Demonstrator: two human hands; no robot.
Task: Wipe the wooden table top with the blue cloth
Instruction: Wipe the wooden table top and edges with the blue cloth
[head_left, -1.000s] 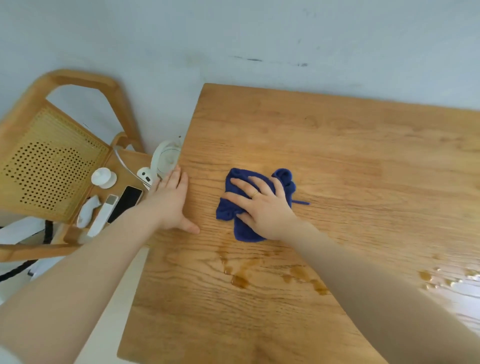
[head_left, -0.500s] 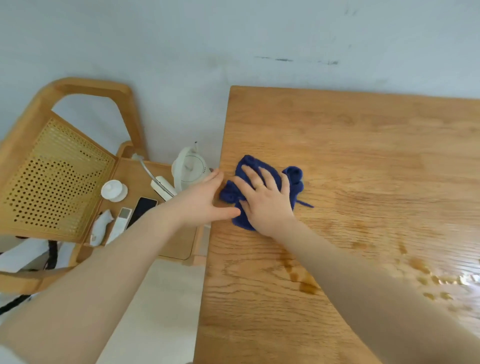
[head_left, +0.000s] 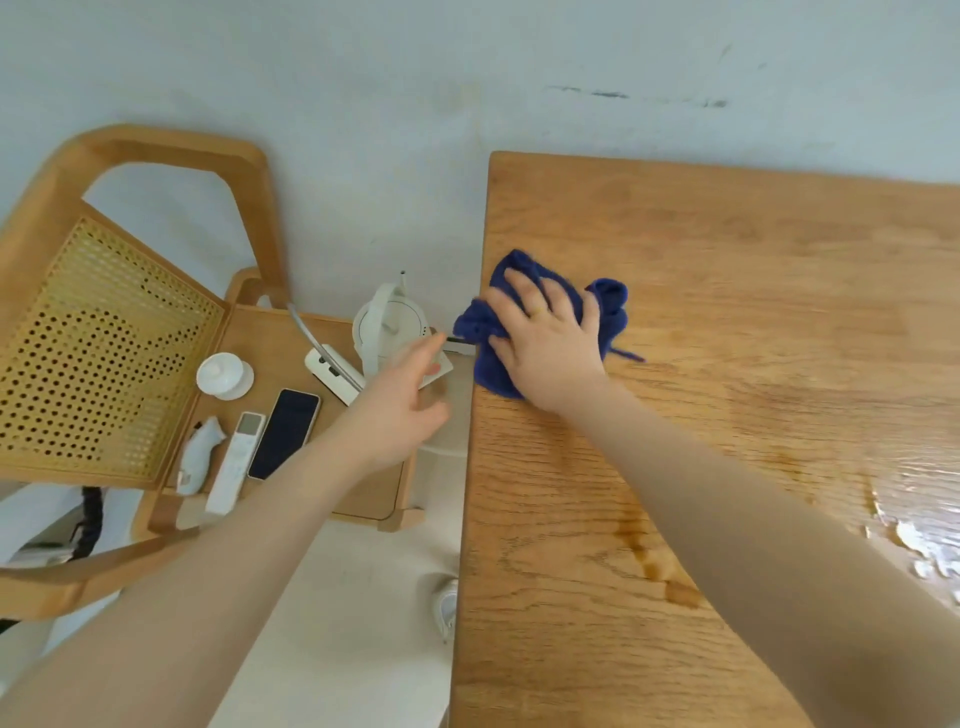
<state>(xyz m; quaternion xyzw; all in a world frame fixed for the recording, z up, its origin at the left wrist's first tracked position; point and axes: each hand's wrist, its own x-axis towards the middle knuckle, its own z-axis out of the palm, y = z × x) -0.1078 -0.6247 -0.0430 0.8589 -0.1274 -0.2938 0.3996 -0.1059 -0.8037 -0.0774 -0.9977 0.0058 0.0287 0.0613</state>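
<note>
A crumpled dark blue cloth (head_left: 550, 317) is lying at the left edge of the light wooden table top (head_left: 727, 389), one corner hanging just past that edge. The right hand (head_left: 550, 343) is pressing flat on the cloth, fingers spread wide over it. The left hand (head_left: 400, 405) is hovering off the table, just left of its edge, fingers loosely extended and holding nothing. Amber wet streaks (head_left: 670, 582) are showing on the table nearer the person. Left of the table, a wooden chair (head_left: 104, 332) is carrying a white kettle (head_left: 387, 325) and a black phone (head_left: 284, 434).
</note>
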